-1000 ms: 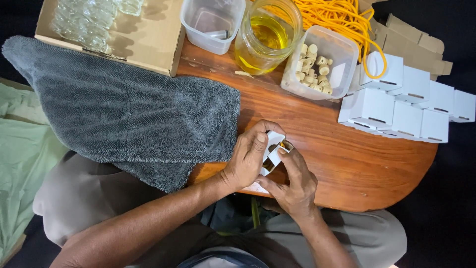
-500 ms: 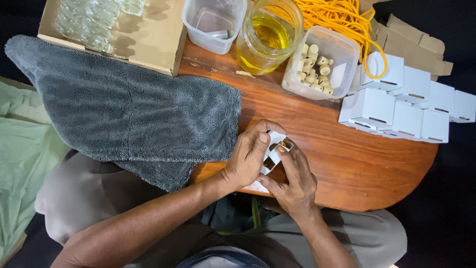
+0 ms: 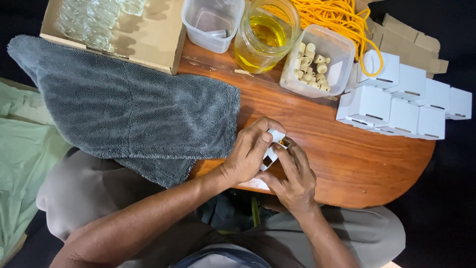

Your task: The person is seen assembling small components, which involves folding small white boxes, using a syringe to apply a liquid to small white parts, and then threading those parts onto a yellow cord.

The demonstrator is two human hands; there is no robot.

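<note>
Gripping small white box from both sides, left hand and right hand clamp it above near table edge, steadying it. Head view: finished white boxes stacked right; cork tub behind.

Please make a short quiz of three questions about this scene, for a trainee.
1. True or false: both hands hold the small white box.
2. What lies left of the left hand? A) grey towel B) a metal tray
3. What fills the glass jar?

Key
1. True; the right hand grips it too.
2. A.
3. Yellow liquid.
</note>
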